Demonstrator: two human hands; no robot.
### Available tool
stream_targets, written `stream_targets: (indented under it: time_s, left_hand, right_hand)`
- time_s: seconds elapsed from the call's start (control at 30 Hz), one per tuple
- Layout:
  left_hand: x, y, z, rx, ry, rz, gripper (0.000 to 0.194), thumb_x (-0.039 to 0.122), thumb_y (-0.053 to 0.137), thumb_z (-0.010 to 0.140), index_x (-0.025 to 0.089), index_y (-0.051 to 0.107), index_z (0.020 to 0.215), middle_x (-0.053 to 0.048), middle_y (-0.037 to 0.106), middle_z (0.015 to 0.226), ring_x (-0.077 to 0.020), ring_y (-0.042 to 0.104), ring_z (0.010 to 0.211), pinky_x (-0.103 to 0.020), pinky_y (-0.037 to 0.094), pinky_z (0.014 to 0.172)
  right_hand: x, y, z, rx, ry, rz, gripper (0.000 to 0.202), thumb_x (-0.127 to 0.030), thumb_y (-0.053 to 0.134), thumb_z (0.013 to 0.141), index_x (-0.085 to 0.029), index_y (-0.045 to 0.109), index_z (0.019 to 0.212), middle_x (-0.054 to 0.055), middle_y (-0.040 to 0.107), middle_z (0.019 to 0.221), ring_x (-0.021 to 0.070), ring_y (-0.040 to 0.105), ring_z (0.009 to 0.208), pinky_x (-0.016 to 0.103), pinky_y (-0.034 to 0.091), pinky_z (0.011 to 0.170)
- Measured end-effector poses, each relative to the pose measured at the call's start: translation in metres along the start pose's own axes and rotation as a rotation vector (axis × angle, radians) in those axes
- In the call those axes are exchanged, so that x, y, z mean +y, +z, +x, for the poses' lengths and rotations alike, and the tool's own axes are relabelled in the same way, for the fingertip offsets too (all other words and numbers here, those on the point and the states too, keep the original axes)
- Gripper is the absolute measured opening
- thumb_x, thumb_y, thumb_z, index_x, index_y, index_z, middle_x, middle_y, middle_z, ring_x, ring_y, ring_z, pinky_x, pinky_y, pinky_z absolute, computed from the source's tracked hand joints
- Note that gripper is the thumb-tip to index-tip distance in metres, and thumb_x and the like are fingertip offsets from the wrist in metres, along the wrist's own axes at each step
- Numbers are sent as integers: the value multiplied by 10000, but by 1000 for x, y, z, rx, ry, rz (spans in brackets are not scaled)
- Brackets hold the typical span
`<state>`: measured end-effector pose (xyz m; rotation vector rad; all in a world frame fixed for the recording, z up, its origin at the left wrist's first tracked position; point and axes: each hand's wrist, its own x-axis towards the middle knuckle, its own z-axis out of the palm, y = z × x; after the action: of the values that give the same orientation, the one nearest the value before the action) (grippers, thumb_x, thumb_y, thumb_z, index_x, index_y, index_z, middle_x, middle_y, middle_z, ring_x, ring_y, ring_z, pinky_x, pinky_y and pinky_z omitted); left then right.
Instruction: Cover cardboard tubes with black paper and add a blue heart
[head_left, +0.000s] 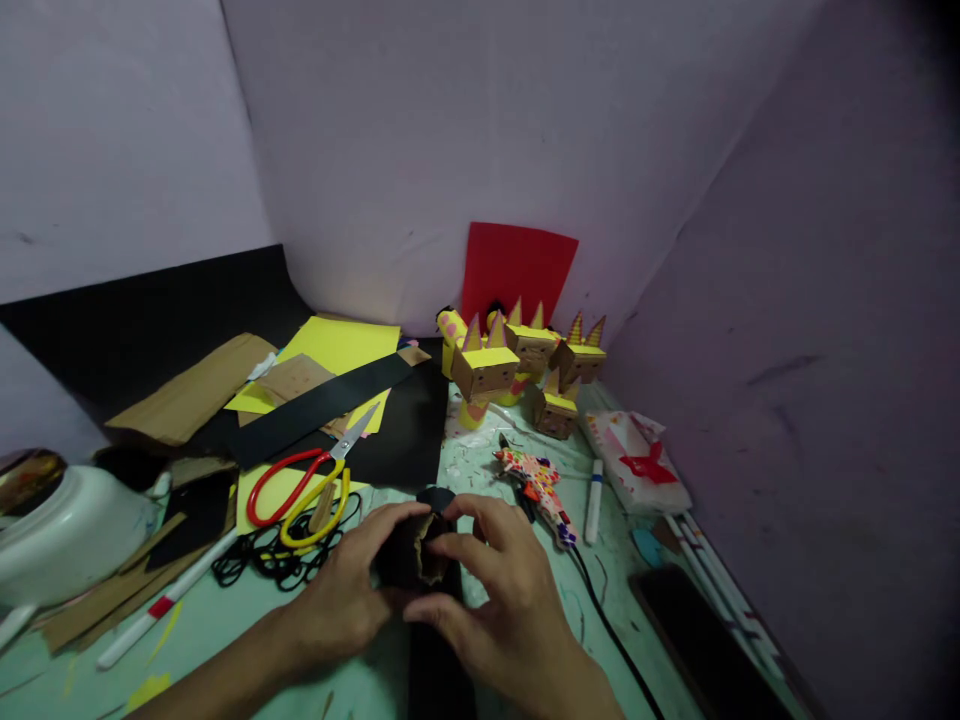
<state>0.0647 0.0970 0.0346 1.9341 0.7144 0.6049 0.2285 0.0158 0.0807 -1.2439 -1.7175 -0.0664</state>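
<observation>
Between my hands is a dark paper-covered tube (399, 556) with a ragged brown cardboard edge around its opening. My left hand (352, 580) is closed round its left side. The fingers of my right hand (499, 580) pinch its right side, some at the opening. A black paper strip (441, 672) runs from the tube toward the near table edge; whether it is glued on, I cannot tell. Right of my hands lies a glue gun (538, 488) with a colourful speckled body. Red-and-yellow-handled scissors (330, 470) lie beyond my left hand.
Small cardboard animal figures (487, 372) with yellow tops stand at the back before a red sheet (517, 270). Black cord (289, 560), a marker (594, 502), a phone (697, 640) and a plastic packet (637, 462) surround my hands. A white pot (67, 540) stands left.
</observation>
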Motion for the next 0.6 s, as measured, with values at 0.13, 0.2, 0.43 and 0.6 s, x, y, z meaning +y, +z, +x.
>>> stream_targets:
  time_s: [0.13,0.2,0.43,0.6]
  left_hand:
    - [-5,1,2,15,132,73,458,132,626,753,226,516,1188,-59,631,1156,-215,602,1048,-342,469,934]
    - [-5,3,3,62,217,95,409,103,609,747,225,561,1134,-42,670,1069,-197,627,989,-309,493,890]
    - [-5,6,4,165,389,162,324,65,615,709,221,638,992,-14,728,856,-187,675,848,-295,518,844]
    - [-8,10,1,230,417,329,471,98,573,736,189,521,1195,-105,674,1023,-241,639,933,-380,524,828]
  right_hand:
    - [4,9,-3,30,-98,-167,327,-453,528,893,-180,665,779,85,682,858,183,522,653,310,375,577]
    - [5,13,-5,49,-143,-175,271,-363,548,903,-180,656,734,49,696,779,163,498,598,299,334,554]
    - [6,13,-9,-48,-143,-210,249,-271,493,945,-181,650,774,-4,697,635,127,581,492,290,280,485]
    - [-2,14,-9,-168,68,-109,348,-434,458,935,-157,635,822,24,675,614,127,604,462,249,322,437]
